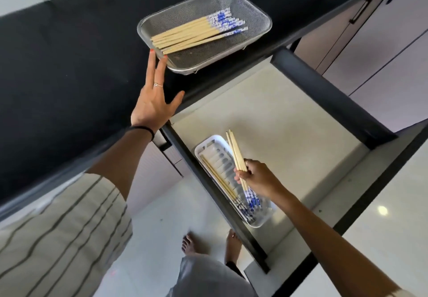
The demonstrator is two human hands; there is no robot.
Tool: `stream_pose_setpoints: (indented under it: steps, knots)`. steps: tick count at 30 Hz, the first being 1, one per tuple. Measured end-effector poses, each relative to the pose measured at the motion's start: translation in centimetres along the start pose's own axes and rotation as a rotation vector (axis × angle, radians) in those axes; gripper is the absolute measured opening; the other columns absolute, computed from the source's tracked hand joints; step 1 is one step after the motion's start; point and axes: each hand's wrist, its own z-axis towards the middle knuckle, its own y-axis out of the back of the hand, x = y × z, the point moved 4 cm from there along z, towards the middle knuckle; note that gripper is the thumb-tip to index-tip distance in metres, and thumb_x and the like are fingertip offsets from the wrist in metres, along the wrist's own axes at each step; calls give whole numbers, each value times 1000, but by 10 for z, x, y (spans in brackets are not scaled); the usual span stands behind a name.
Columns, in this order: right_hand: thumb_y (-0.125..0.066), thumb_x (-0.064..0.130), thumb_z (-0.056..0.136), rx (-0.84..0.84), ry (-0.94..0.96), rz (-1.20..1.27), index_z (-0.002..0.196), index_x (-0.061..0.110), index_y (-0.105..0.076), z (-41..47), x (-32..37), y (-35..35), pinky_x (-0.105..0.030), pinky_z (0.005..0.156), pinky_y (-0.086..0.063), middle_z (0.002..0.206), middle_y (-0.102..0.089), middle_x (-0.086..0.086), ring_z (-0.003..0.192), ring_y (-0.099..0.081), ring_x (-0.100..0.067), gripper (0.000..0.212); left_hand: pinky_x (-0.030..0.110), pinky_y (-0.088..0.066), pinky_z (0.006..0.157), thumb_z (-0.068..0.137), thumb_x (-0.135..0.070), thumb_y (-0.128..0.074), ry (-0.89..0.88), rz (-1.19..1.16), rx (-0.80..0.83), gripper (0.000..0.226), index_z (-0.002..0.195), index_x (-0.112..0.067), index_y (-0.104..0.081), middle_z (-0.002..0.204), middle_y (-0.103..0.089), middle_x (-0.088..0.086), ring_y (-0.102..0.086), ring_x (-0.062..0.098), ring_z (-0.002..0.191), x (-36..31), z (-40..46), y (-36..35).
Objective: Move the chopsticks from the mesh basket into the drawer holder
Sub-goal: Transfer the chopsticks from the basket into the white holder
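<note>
The left hand (154,104) is stretched out flat over the black bench (69,49), with its fingers straight and spread. It holds nothing. Two fingertips reach the near corner of the mesh basket (259,12), and they seem to touch the rim, though the picture is a little blurry there. The thumb points out to the side, toward the drawer (278,116).

The mesh basket sits on the bench, just behind the open drawer. A bunch of chopsticks (196,32) lies flat inside the basket, side by side. Their blue and white ends point to the far side of the basket and their plain wood tips point to the corner by the left hand.

The right hand (257,177) is lower down, over the drawer. Its fingers are curled tight around a few chopsticks (236,151). The wood tips stick up and away from the hand, and the blue and white ends hang down into the white holder (206,144).

The white holder lies in the drawer, along the drawer's left wall. A pair of chopsticks (217,178) already lies inside the holder, on the side next to that wall, beside the ones in the right hand.
</note>
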Motion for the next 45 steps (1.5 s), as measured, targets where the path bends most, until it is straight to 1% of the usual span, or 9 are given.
stream_pose_setpoints:
  steps: [5, 9, 13, 20, 23, 30, 37, 41, 45]
  knots:
    - [-55, 20, 93, 82, -50, -176, 116, 6, -59, 15, -11, -23, -29, 67, -59, 101, -70, -10, 75, -70, -18, 26, 38, -50, 95, 85, -44, -62, 32, 43, 1, 90, 151, -35, -2, 161, 4, -8, -47, 27, 130, 1, 2, -1]
    - [-57, 22, 92, 109, -78, -272, 115, 7, -60, 27, -16, -37, -39, 74, -59, 112, -64, -11, 86, -69, -24, 28, 39, -51, 95, 85, -44, -62, 41, 67, 7, 91, 151, -33, 0, 161, 4, -6, -47, 28, 130, 0, 4, -2]
    - [-55, 16, 90, 97, -77, -346, 130, 14, -52, 34, -18, -44, -38, 81, -58, 128, -55, -11, 96, -66, -25, 40, 42, -52, 95, 85, -44, -60, 42, 81, 15, 91, 151, -34, 1, 162, 4, -3, -48, 32, 128, -2, 4, -1]
    - [-53, 7, 86, 79, -71, -372, 132, 18, -51, 32, -23, -48, -31, 86, -54, 125, -59, -5, 105, -61, -22, 48, 36, -48, 98, 85, -42, -62, 28, 45, -1, 90, 152, -31, -3, 162, 0, 0, -42, 28, 134, -3, 3, 0]
    - [-55, 11, 88, 85, -48, -341, 135, 17, -50, 33, -23, -47, -34, 94, -52, 129, -57, -6, 110, -60, -22, 47, 29, -43, 97, 85, -39, -64, 25, 39, -11, 90, 152, -30, -4, 162, 0, 0, -38, 23, 137, -3, 4, 0]
    - [-48, 2, 89, -32, -3, -371, 132, 15, -51, 31, -21, -47, -35, 93, -53, 126, -61, -8, 109, -62, -24, 45, 31, -47, 95, 85, -38, -65, 40, 57, 1, 90, 152, -28, -6, 162, 0, 0, -41, 24, 134, -3, 3, 0]
    - [-45, 3, 93, -48, 48, -471, 143, 12, -30, 17, -22, -56, -36, 103, -46, 146, -37, -6, 132, -42, -24, 53, 33, -45, 101, 86, -36, -64, 39, 49, 13, 87, 153, -23, -9, 162, -1, 4, -33, 23, 140, -4, 4, 1]
    - [-46, 5, 95, -32, 87, -499, 148, 13, -18, 7, -27, -55, -38, 110, -38, 151, -27, -9, 140, -27, -25, 61, 28, -45, 96, 86, -39, -63, 32, 70, 2, 87, 153, -23, -9, 162, -2, 3, -37, 23, 137, -4, 4, 1]
    - [-41, 7, 98, -13, 93, -522, 148, 15, -23, 0, -33, -50, -38, 115, -30, 155, -24, -7, 144, -22, -25, 54, 25, -43, 96, 86, -40, -62, 37, 67, 2, 87, 153, -24, -9, 162, -1, 2, -36, 22, 137, -3, 3, 1]
